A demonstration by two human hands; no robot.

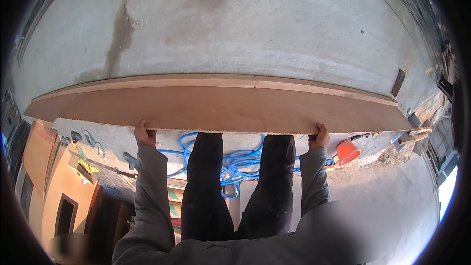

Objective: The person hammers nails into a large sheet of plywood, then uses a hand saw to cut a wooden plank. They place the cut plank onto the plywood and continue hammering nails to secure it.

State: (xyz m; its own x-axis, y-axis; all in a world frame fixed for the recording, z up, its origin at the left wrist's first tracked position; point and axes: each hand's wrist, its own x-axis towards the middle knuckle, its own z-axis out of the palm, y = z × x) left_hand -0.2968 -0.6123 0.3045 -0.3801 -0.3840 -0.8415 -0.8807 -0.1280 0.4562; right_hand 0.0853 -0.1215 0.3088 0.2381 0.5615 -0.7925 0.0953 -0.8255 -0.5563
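A long brown wooden board (211, 108) stretches across nearly the whole view in front of my legs. My left hand (145, 134) grips its near edge left of my legs, and my right hand (320, 137) grips the same edge to the right. Both hands have fingers wrapped round the edge, partly hidden beneath the board. Along the far side runs a paler wooden strip (196, 81), with a joint line near its middle. Whether the strip is fastened to the board cannot be made out.
A coiled blue hose (235, 166) lies beyond my legs. To the right is an orange bucket (347, 151); a short dark block (398, 83) lies past the board's far right. A grey wall-like concrete surface (274, 24) fills the far side. An orange-tan cabinet (61, 191) stands left.
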